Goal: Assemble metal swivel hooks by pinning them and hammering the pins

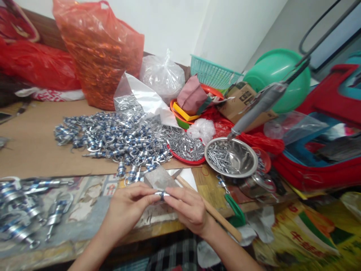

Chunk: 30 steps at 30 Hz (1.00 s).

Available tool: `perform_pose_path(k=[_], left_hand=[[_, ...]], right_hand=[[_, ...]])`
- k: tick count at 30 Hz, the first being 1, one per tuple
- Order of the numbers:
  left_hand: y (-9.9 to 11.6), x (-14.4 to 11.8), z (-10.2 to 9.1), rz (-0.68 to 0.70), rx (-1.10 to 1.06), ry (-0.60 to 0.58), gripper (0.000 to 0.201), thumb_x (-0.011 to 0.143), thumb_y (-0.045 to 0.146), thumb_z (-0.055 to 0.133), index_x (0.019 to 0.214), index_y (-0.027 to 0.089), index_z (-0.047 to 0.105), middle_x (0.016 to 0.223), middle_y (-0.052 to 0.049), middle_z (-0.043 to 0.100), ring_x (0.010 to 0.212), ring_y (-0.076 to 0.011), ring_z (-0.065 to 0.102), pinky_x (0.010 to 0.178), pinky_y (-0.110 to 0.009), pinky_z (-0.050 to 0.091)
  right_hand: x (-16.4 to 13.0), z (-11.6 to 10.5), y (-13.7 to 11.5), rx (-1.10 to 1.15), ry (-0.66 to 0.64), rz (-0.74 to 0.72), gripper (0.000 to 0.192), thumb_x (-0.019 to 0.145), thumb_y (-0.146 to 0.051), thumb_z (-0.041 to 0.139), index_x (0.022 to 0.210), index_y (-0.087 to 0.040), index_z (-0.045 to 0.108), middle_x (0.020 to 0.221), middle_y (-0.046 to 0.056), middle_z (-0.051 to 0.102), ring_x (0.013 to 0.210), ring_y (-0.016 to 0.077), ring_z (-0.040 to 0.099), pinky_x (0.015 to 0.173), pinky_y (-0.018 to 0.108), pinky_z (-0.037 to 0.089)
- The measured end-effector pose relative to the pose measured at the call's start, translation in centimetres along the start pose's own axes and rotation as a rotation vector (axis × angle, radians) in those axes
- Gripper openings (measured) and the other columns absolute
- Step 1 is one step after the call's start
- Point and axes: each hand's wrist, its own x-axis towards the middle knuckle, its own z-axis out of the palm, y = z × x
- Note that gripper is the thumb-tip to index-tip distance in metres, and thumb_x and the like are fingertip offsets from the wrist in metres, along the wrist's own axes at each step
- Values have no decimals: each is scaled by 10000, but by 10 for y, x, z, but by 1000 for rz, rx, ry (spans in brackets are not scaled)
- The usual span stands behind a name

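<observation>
Both hands are meeting over the near edge of the desk (84, 162), just in front of the small grey metal block (159, 177). The left hand (128, 209) and the right hand (188, 209) are each pinching one end of a small silver-and-blue metal fitting (162, 194), fingertips closed on it from either side, probably so the piece is staying steady while its two ends are being worked together. The fitting is lying roughly level, its long axis running left to right between the hands; which end is the head is too small to tell. Behind the block, a big heap of similar fittings (113, 137) is spreading over brown cardboard. To the right of the block, a steel bowl (231, 157) is holding thin metal pins, within easy reach. A wooden-handled tool (208, 207) is lying slantwise just beside the right hand.
</observation>
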Motion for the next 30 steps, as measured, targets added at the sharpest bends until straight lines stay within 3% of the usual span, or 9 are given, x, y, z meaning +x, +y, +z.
perform_pose_path(k=[5, 13, 19, 22, 26, 30], left_hand=[[0, 0, -1, 88, 199, -31, 177, 690, 285, 577, 579, 187, 674, 556, -15, 639, 541, -151, 582, 533, -247, 439], [-7, -2, 0, 127, 228, -89, 218, 757, 282, 518, 616, 179, 649, 589, -13, 611, 586, -147, 583, 567, -235, 441], [-2, -3, -5, 318, 269, 11, 175, 750, 239, 535, 676, 186, 685, 911, -81, 643, 814, -192, 618, 695, -249, 468], [1, -4, -6, 205, 152, 9, 149, 720, 254, 568, 667, 204, 698, 902, -65, 683, 833, -206, 629, 757, -276, 477], [0, -6, -1, -153, -102, 29, 148, 654, 297, 627, 728, 196, 706, 732, -36, 728, 696, -212, 657, 676, -306, 530], [-7, -10, 7, -301, -354, 76, 503, 551, 276, 713, 1035, 185, 610, 915, -33, 712, 861, -228, 640, 759, -321, 533]], right_hand=[[1, -5, 1, -60, -75, -79, 342, 828, -108, 447, 1155, -169, 527, 1029, 135, 642, 971, 211, 592, 751, 342, 515], [0, -4, 5, -18, -89, -117, 366, 814, -82, 464, 1173, -133, 514, 1048, 149, 631, 1018, 213, 564, 777, 341, 507], [6, -5, -2, 53, -20, 21, 306, 783, -43, 476, 1026, -148, 629, 992, 139, 656, 922, 183, 616, 743, 291, 525], [10, -3, -7, 104, 14, 122, 306, 776, -46, 483, 994, -181, 651, 970, 113, 668, 865, 169, 637, 705, 274, 538], [12, 4, -15, 253, 122, 332, 229, 752, -98, 570, 919, -204, 684, 889, 84, 692, 778, 159, 657, 683, 259, 547], [17, 9, -19, 354, 112, 552, 129, 697, -181, 657, 812, -197, 713, 783, 58, 706, 688, 157, 660, 643, 240, 541]])
